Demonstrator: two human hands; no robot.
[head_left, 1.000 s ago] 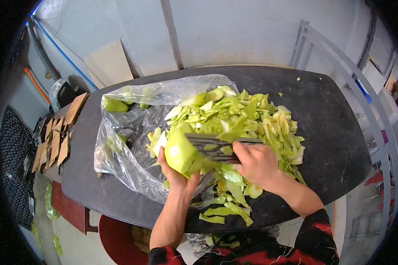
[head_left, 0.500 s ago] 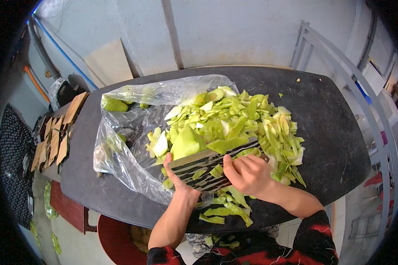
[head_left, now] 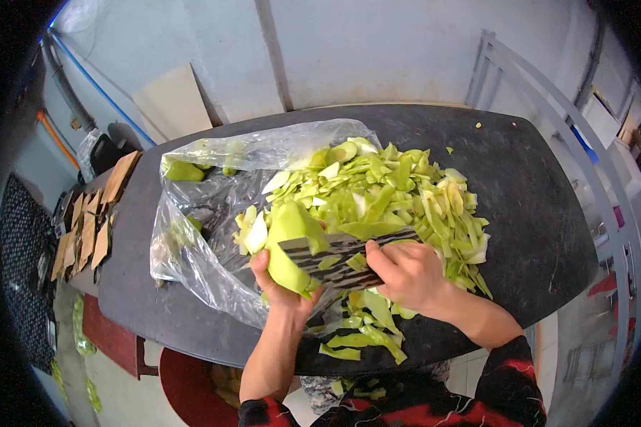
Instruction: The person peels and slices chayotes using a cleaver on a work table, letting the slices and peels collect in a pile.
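A smooth green fruit (head_left: 283, 245) rests in my left hand (head_left: 285, 290), whose thumb lies along its near left side. My right hand (head_left: 408, 274) is closed round the handle of a broad knife (head_left: 338, 261) with a dark striped blade. The blade's tip end touches the fruit's right side, and green scraps cling to the blade. Behind and to the right lies a large heap of green slices (head_left: 384, 181). Several strips (head_left: 363, 340) lie nearer the table's front edge.
An open clear plastic bag (head_left: 217, 274) spreads left of the heap, with whole green fruits (head_left: 181, 171) inside. The black table (head_left: 534, 213) carries all this. Below it stands a red tub (head_left: 185, 377). Wooden pieces (head_left: 89, 228) lie at the left; a grey metal rail (head_left: 548, 99) stands right.
Half a second ago the blade lay across the front of the fruit; now it is against the right side. The fruit sits more upright and shows more of its surface.
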